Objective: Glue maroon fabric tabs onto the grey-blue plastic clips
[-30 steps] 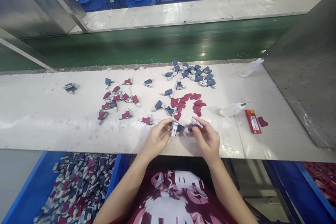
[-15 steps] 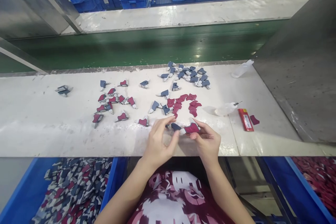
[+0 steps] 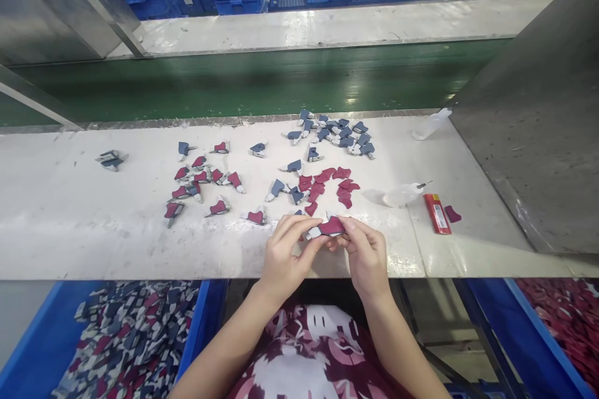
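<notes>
Between both hands, just above the near edge of the white bench, is a small plastic part (image 3: 331, 225) with a maroon face and a grey-white body. My left hand (image 3: 289, 249) pinches its pale left end between thumb and fingers. At its right end my right hand (image 3: 365, 252) grips it, fingertips curled underneath. Loose maroon pieces (image 3: 316, 189) lie just beyond the hands. Near them are several blue-and-grey parts (image 3: 277, 188), one partly hidden by my left fingers. Further left sit maroon-faced parts (image 3: 219, 206) like the held one.
A clear needle-tipped bottle (image 3: 402, 194), a red box (image 3: 437, 214) and a single maroon piece (image 3: 452, 214) lie to the right. Another bottle (image 3: 431, 124) stands further back. Below the bench, blue bins (image 3: 195, 318) hold parts. A green belt (image 3: 262, 78) runs behind.
My left hand has closed on the pale end of the maroon-faced part, which has moved left between both hands. A blue part by my left fingers is now mostly hidden.
</notes>
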The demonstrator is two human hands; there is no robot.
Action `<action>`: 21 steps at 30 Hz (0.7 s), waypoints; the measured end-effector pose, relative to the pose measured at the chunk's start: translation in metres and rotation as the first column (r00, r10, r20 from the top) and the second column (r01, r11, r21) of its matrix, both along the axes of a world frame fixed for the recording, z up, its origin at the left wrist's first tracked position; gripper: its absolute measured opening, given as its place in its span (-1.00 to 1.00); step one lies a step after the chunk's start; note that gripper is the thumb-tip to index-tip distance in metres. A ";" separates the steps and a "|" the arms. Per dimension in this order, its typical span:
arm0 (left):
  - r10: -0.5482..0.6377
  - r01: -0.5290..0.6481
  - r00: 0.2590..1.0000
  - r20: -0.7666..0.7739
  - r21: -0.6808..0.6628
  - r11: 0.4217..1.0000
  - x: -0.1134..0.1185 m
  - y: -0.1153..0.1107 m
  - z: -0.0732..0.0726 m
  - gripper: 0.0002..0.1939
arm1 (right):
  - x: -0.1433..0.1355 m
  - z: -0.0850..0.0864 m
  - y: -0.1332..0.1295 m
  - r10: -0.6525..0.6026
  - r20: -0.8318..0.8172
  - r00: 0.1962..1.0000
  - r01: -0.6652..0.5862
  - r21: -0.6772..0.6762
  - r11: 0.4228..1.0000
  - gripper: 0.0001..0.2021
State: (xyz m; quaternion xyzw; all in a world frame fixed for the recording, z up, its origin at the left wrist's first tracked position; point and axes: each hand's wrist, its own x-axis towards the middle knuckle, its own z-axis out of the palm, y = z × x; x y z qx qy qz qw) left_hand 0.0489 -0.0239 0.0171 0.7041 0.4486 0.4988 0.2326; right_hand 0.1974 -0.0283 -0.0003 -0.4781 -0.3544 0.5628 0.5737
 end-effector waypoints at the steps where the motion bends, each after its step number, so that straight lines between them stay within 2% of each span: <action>1: 0.003 -0.003 1.000 -0.003 -0.001 1.000 -0.001 0.000 -0.001 -0.78 | -0.001 0.002 0.001 0.007 0.014 1.000 -0.007 -0.014 1.000 -0.74; 4: 0.011 -0.011 1.000 -0.011 -0.009 1.000 -0.004 0.000 -0.003 -0.78 | -0.004 0.006 0.004 -0.002 0.055 0.999 0.005 -0.049 0.999 -0.77; 7: 0.006 -0.005 1.000 0.009 -0.077 0.997 -0.006 -0.001 -0.005 -0.81 | -0.007 0.007 0.006 -0.008 0.075 0.997 0.012 -0.048 0.999 -0.78; 9: -0.013 0.023 0.998 0.056 -0.191 0.981 -0.007 -0.001 -0.005 -0.82 | -0.010 0.006 0.006 -0.007 0.098 0.995 0.009 -0.024 1.000 -0.79; 11: -0.018 0.065 0.990 0.140 -0.335 0.940 -0.007 -0.002 -0.005 -0.82 | -0.013 0.004 0.005 -0.018 0.132 0.991 0.018 0.007 1.000 -0.79; 14: 0.049 0.120 0.946 0.321 -0.485 0.866 -0.005 -0.003 -0.005 -0.83 | -0.017 -0.002 0.002 -0.045 0.198 0.979 0.037 0.045 0.998 -0.76; 17: 0.138 0.172 0.864 0.485 -0.540 0.824 -0.002 -0.005 -0.004 -0.83 | -0.019 -0.007 -0.002 -0.046 0.274 0.961 0.017 0.108 0.994 -0.74; 19: 0.187 0.174 0.824 0.535 -0.553 0.815 0.000 -0.008 -0.002 -0.82 | -0.019 -0.007 -0.005 -0.035 0.306 0.951 -0.015 0.158 0.987 -0.75; 21: 0.215 0.129 0.817 0.535 -0.534 0.836 0.002 -0.013 -0.002 -0.83 | -0.019 -0.006 -0.006 -0.038 0.316 0.948 -0.023 0.188 0.982 -0.76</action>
